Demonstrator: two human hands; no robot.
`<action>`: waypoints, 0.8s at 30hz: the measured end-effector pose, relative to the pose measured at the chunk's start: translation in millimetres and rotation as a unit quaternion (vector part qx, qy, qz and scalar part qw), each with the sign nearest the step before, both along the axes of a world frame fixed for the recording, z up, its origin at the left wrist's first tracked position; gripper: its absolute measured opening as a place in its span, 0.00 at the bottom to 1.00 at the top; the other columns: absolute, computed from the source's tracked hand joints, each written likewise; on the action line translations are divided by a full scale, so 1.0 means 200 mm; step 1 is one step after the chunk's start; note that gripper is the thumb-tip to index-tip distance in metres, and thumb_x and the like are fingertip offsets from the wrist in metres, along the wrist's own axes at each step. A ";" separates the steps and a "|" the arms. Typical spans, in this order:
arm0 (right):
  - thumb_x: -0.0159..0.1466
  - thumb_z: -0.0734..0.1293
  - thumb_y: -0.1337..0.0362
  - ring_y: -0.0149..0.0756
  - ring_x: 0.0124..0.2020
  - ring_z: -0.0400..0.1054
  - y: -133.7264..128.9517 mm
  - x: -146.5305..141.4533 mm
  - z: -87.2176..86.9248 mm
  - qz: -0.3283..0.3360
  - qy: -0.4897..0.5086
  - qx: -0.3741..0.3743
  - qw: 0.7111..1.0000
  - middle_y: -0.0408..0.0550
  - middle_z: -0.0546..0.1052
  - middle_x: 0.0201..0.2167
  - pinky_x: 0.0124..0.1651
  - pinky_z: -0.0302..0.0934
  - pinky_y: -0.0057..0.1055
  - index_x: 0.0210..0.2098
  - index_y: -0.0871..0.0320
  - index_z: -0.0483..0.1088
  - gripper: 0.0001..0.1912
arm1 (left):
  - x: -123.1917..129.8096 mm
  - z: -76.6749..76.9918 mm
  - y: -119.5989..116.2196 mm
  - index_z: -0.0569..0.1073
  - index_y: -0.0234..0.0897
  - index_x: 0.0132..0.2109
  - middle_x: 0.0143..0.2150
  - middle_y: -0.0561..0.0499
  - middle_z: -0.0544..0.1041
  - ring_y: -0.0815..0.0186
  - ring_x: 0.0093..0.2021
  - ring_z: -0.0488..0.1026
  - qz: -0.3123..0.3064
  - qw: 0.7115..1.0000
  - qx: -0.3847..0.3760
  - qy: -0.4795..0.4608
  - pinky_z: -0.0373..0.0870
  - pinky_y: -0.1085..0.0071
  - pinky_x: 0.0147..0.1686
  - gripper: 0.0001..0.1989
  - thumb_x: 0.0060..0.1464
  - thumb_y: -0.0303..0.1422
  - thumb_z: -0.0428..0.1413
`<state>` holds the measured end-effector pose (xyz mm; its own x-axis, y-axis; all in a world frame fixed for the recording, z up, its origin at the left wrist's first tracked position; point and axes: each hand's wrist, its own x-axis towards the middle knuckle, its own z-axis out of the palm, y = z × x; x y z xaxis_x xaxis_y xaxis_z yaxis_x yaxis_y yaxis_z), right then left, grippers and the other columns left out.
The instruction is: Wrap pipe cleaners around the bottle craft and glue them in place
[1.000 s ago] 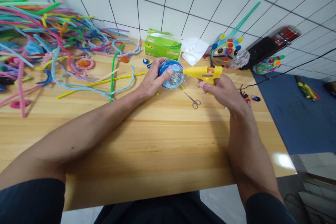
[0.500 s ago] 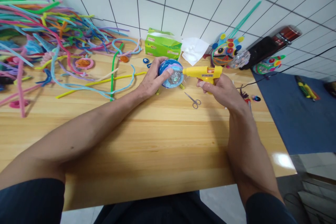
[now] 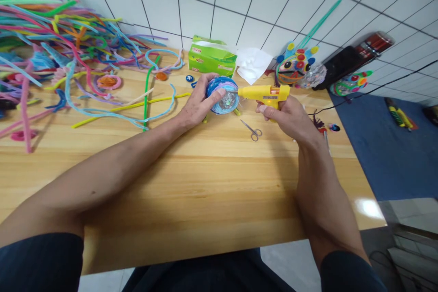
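My left hand [image 3: 201, 104] is closed around a round craft piece [image 3: 228, 104], wound in blue and lilac with a clear, shiny middle. The thumb lies across its face. My right hand [image 3: 285, 112] grips a yellow glue gun [image 3: 262, 93] by its handle. The gun's nozzle points left and meets the right edge of the round piece; whether it touches I cannot tell. Small scissors [image 3: 252, 130] lie on the wooden table [image 3: 205, 191] just below the gun. A blue button [image 3: 190, 78] sits to the left of the round piece.
Many coloured pipe cleaners [image 3: 75, 45] are heaped at the left. A green tissue pack [image 3: 212, 56] and a white tissue [image 3: 253, 65] stand by the tiled wall. Decorated crafts [image 3: 294, 66] and a dark flask [image 3: 356, 57] are at the right, near a black cord [image 3: 386, 80].
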<state>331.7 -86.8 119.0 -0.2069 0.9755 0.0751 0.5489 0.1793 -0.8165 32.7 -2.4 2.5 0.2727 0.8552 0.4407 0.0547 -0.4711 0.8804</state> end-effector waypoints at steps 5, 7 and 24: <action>0.70 0.80 0.42 0.45 0.39 0.73 0.00 0.00 -0.02 -0.006 0.000 0.003 1.000 0.45 0.82 0.38 0.43 0.77 0.46 0.39 0.46 0.78 0.17 | 0.00 0.00 0.00 0.71 0.47 0.73 0.75 0.40 0.80 0.40 0.77 0.78 0.006 1.000 0.004 -0.001 0.74 0.40 0.84 0.44 0.71 0.75 0.62; 0.70 0.80 0.45 0.44 0.38 0.73 0.00 -0.01 -0.02 -0.010 0.000 0.005 1.000 0.45 0.82 0.37 0.42 0.75 0.45 0.39 0.46 0.77 0.16 | 0.00 0.00 0.00 0.72 0.47 0.73 0.75 0.40 0.81 0.40 0.77 0.79 0.009 1.000 0.006 -0.001 0.75 0.40 0.83 0.43 0.71 0.74 0.62; 0.71 0.81 0.45 0.44 0.38 0.74 0.01 0.00 -0.04 -0.009 -0.010 0.020 1.000 0.45 0.80 0.37 0.42 0.79 0.47 0.43 0.47 0.79 0.15 | 0.00 0.03 -0.02 0.68 0.44 0.73 0.77 0.42 0.80 0.39 0.79 0.76 0.016 0.999 -0.004 0.035 0.73 0.37 0.85 0.52 0.67 0.83 0.58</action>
